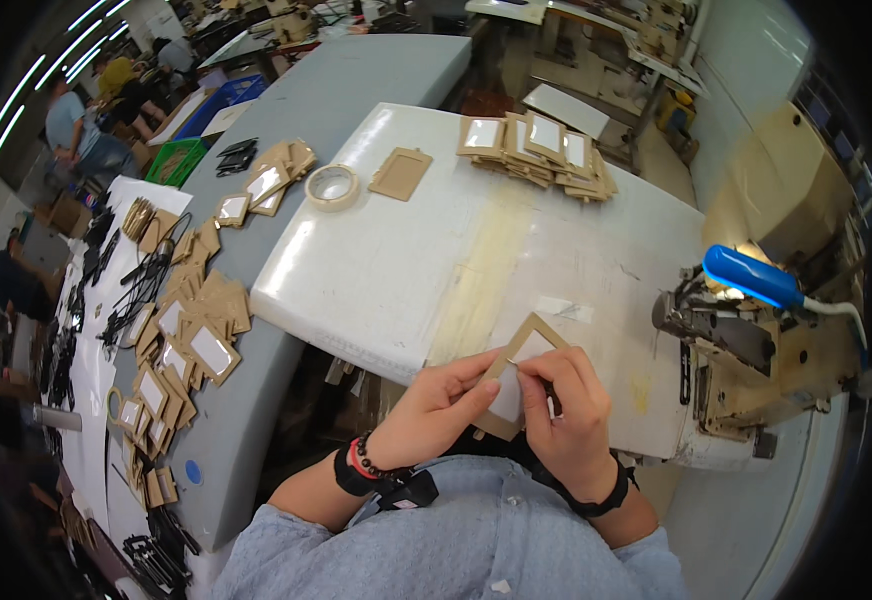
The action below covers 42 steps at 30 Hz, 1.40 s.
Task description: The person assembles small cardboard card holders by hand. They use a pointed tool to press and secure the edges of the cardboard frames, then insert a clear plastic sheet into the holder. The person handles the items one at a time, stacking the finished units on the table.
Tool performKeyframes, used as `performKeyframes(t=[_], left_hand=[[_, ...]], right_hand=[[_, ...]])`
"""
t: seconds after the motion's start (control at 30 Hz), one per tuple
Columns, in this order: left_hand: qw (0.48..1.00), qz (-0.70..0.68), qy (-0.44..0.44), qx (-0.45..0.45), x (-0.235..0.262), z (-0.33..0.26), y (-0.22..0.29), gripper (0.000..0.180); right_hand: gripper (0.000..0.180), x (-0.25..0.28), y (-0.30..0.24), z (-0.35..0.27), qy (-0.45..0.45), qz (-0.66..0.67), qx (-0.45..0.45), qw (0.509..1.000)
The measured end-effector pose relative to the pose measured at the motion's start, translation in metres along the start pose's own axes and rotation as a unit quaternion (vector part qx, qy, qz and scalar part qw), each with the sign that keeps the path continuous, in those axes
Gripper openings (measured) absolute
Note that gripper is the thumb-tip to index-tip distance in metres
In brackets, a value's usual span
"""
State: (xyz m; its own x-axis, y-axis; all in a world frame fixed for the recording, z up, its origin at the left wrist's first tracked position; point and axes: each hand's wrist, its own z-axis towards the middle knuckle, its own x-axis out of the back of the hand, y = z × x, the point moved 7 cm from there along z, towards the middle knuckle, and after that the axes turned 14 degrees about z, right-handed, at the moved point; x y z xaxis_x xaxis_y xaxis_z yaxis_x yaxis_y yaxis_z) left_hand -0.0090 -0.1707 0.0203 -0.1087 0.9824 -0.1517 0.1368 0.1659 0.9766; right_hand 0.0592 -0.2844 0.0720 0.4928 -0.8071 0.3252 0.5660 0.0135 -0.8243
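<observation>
Left hand (436, 408) is pinching a tan, rectangular, white-panelled holder (508, 396) by its left side at the near edge of the glossy white surface (366, 260), probably best keeping it steady while the right hand (573, 412) is curling fingertips against its face, their exact grip being unclear.

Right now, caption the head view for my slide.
Left hand holding a tan frame, right hand touching it, at a white worktable; tape roll beyond.
</observation>
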Motion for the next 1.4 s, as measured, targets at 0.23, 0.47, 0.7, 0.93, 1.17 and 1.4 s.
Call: performKeyframes(t=[0.23, 0.47, 0.7, 0.93, 1.17, 1.4], left_hand=[[0.995, 0.019, 0.094, 0.011, 0.048, 0.012, -0.055, 0.038], [0.897, 0.075, 0.436, -0.012, 0.214, -0.06, -0.059, 0.032], [0.412, 0.399, 0.818, 0.052, 0.416, -0.29, 0.004, 0.034], [0.202, 0.642, 0.716, 0.185, 0.429, -0.279, 0.004, 0.024], [0.646, 0.571, 0.481, 0.157, 0.444, -0.12, -0.006, 0.022], [0.617, 0.66, 0.296, 0.31, 0.499, -0.08, -0.044, 0.031]], right_hand=[[0.01, 0.003, 0.025, -0.006, 0.009, -0.025, -0.065, 0.998], [0.005, 0.006, 0.061, -0.002, 0.001, -0.072, -0.075, 0.995], [0.006, 0.02, 0.109, -0.007, 0.021, -0.127, -0.079, 0.989], [0.008, 0.015, 0.137, -0.015, -0.028, -0.09, -0.117, 0.989], [0.006, 0.028, 0.148, -0.023, -0.05, -0.083, -0.146, 0.985], [0.003, 0.047, 0.147, -0.047, -0.028, -0.054, -0.237, 0.97]])
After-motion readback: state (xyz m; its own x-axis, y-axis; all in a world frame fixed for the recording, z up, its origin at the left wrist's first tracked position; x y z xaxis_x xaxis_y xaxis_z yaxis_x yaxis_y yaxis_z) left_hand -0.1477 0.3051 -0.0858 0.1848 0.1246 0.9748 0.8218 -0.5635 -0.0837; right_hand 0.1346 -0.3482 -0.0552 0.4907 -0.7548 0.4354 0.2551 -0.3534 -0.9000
